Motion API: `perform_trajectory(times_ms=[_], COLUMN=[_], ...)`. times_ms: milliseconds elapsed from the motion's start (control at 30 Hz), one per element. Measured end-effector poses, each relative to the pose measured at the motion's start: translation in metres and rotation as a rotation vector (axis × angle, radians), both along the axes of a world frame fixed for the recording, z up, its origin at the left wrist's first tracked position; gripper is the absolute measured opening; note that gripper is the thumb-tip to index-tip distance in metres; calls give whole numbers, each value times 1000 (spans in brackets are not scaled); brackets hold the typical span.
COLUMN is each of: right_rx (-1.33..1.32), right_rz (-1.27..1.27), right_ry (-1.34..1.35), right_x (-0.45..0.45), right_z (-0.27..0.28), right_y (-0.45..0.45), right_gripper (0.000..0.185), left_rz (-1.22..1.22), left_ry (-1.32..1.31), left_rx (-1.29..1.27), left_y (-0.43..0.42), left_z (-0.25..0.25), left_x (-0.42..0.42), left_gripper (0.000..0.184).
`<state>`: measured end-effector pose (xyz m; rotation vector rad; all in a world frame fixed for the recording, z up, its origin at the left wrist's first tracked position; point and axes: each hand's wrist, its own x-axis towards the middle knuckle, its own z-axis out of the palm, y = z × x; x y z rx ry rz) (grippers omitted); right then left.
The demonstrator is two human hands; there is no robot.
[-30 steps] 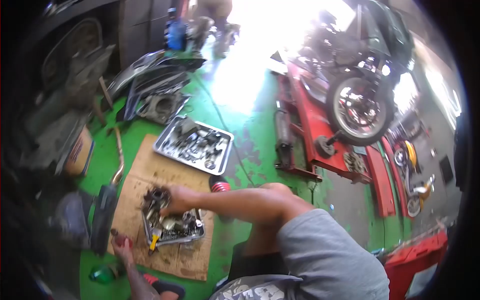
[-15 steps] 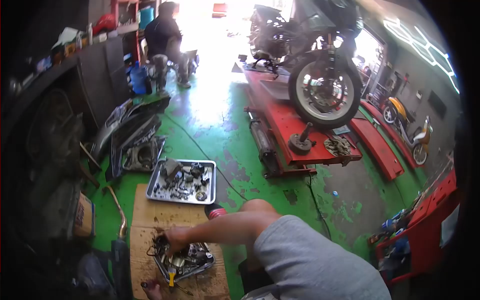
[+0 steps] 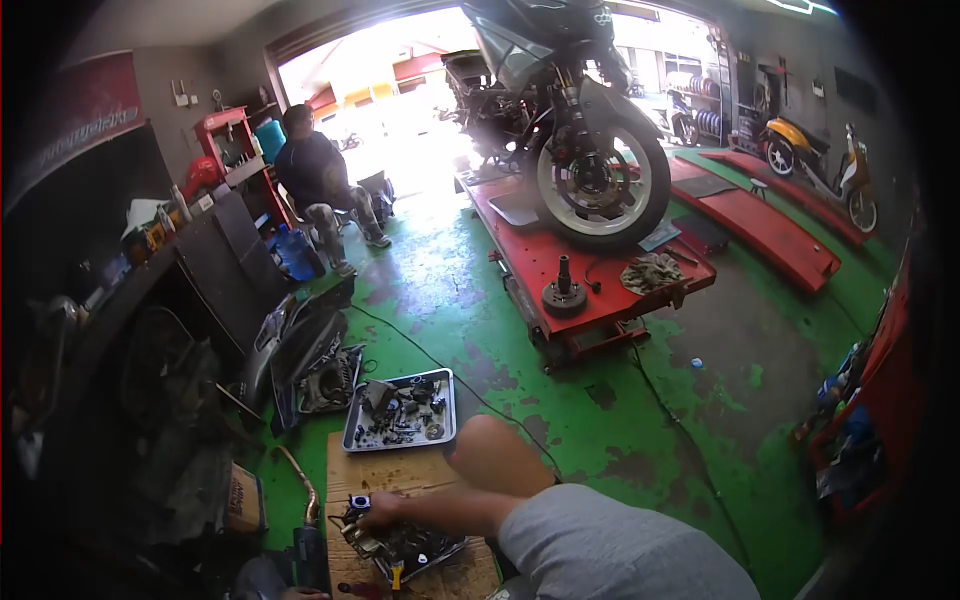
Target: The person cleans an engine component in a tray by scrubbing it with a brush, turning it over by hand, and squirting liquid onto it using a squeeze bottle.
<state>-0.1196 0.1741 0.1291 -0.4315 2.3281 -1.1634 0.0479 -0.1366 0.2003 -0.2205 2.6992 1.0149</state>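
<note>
My right hand (image 3: 378, 512) reaches in at the bottom, fingers closed round a dark metal part (image 3: 357, 503) over the lower tray. In that tray lie several greasy metal parts (image 3: 425, 550), and a yellow-handled brush (image 3: 396, 577) rests at its near side. Only a sliver of my left hand (image 3: 305, 593) shows at the bottom edge, its fingers cut off. To its right a red-handled item (image 3: 360, 590) lies on the cardboard (image 3: 385, 468). A second silver tray (image 3: 449, 415) with small dark parts stands above the cardboard.
A motorcycle (image 3: 600, 180) stands on a red lift (image 3: 620, 300), with a hub-like part (image 3: 564, 292) and a rag (image 3: 652, 273). A seated person (image 3: 320, 180) is at the back left. Dark fairings (image 3: 300, 340) and an exhaust pipe (image 3: 305, 480) lie left. A cable (image 3: 680, 430) crosses the floor.
The view has tilted up, so the trays and my hands sit lower in the picture. My left hand held a red-handled item earlier; now it barely shows. My right hand remains at the metal parts.
</note>
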Motion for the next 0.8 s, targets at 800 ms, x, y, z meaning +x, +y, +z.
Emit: perform_trajectory(times_ms=[800], right_rx=[-1179], right_rz=[-890], right_ry=[-1215], right_x=[9], right_z=[-104], right_y=[-61], right_gripper=[68], left_rz=[454], left_ry=[-229], left_rx=[102], left_y=[-58], left_z=[46], left_x=[90], left_gripper=[65])
